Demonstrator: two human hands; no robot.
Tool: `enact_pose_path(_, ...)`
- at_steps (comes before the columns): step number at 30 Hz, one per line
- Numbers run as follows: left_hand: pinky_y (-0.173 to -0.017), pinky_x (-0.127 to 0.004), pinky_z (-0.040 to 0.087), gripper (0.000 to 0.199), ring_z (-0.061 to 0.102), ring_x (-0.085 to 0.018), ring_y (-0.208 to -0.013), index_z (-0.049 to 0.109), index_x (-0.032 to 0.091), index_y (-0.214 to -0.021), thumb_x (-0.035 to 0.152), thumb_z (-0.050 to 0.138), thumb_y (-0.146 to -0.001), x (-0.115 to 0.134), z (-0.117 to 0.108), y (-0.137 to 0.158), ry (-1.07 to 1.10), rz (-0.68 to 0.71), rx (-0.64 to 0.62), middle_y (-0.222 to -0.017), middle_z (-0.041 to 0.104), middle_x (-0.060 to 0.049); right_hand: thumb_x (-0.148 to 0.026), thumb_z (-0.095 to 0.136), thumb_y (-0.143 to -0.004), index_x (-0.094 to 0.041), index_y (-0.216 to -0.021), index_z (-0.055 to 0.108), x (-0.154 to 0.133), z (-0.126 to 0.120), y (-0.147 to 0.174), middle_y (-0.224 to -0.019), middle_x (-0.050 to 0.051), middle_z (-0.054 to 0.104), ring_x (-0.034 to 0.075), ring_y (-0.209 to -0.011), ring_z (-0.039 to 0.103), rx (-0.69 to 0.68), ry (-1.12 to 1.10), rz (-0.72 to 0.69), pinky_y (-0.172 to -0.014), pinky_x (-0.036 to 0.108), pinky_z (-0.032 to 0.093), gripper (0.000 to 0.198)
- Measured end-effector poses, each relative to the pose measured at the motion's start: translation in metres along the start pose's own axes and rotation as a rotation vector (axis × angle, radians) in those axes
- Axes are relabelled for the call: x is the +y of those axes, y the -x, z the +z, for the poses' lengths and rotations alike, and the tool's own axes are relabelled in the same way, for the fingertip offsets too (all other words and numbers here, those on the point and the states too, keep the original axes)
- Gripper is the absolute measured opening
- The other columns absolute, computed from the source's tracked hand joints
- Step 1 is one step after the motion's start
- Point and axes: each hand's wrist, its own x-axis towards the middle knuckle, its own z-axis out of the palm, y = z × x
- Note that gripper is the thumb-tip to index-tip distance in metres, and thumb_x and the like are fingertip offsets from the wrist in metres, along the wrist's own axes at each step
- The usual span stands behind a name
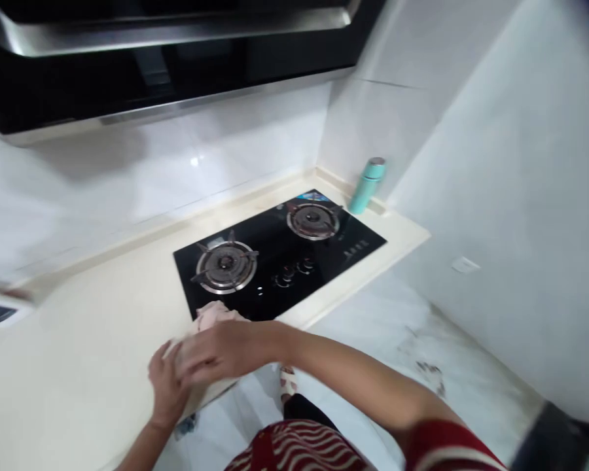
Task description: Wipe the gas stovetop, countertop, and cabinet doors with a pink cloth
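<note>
A pale pink cloth (pixel 216 313) is bunched up at the front left corner of the black gas stove (pixel 269 297). Over it is my right hand (pixel 218 350), its fingers closed on the cloth. My left hand (pixel 167 383) meets the right one at the counter's front edge, fingers curled at the cloth's near end. Most of the cloth's lower part is hidden behind my hands. The left burner (pixel 226 265) lies just beyond the cloth, with two control knobs (pixel 287 275) to its right.
A turquoise thermos bottle (pixel 367 186) stands in the back right corner, beside the right burner (pixel 313 219). Overhead hangs a black range hood (pixel 177 72). On the cream countertop (pixel 88 340), a white device (pixel 2 309) sits at the far left. A wall socket (pixel 465 264) is on the right.
</note>
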Motion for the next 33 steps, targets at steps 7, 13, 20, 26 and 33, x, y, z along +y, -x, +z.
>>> enact_pose_path(7,-0.103,-0.068,0.042,0.063,0.034,-0.046,-0.14,0.053,0.031,-0.141,0.045,0.073,-0.083,0.056,0.036,-0.032,0.068,-0.073,0.178,-0.149,0.038,-0.018,-0.035,0.022,-0.098,-0.016,-0.104,0.065,0.153,0.001,0.19,-0.102,0.015,0.063,0.023,-0.09,0.059,0.579,0.036,0.853,-0.081,0.04,0.05,0.047)
enact_pose_path(13,-0.096,-0.061,0.043,0.063,0.044,-0.042,-0.125,0.058,0.039,-0.137,0.053,0.076,-0.078,0.104,0.05,-0.078,-0.012,-0.045,-0.031,-0.138,0.045,-0.013,-0.037,0.04,-0.096,-0.018,-0.098,0.07,0.206,0.053,0.214,-0.109,0.011,0.062,0.025,-0.106,0.055,0.756,0.352,0.752,-0.098,0.042,0.043,0.035)
enact_pose_path(20,-0.101,-0.057,0.038,0.064,0.039,-0.038,-0.131,0.059,0.036,-0.132,0.064,0.072,-0.076,0.176,0.082,-0.154,0.097,0.007,-0.091,-0.144,0.045,-0.009,-0.034,0.048,-0.097,-0.018,-0.106,0.069,0.219,0.09,0.189,-0.118,0.009,0.062,0.029,-0.123,0.05,0.775,0.547,0.666,-0.107,0.045,0.036,0.028)
enact_pose_path(26,-0.102,-0.053,0.036,0.06,0.045,-0.033,-0.123,0.06,0.039,-0.131,0.058,0.072,-0.076,0.165,0.076,-0.15,0.161,0.072,-0.126,-0.137,0.051,-0.006,-0.038,0.047,-0.096,-0.016,-0.104,0.069,0.225,0.09,0.204,-0.116,0.011,0.063,0.029,-0.121,0.053,0.75,0.573,0.648,-0.104,0.044,0.038,0.033)
enact_pose_path(33,-0.1,-0.052,0.043,0.066,0.046,-0.035,-0.125,0.058,0.041,-0.134,0.058,0.075,-0.073,0.091,0.04,-0.051,0.135,-0.14,-0.128,-0.137,0.051,-0.008,-0.049,0.041,-0.092,-0.015,-0.094,0.073,0.225,0.08,0.205,-0.107,0.012,0.065,0.028,-0.106,0.058,0.703,0.399,0.755,-0.094,0.042,0.04,0.047)
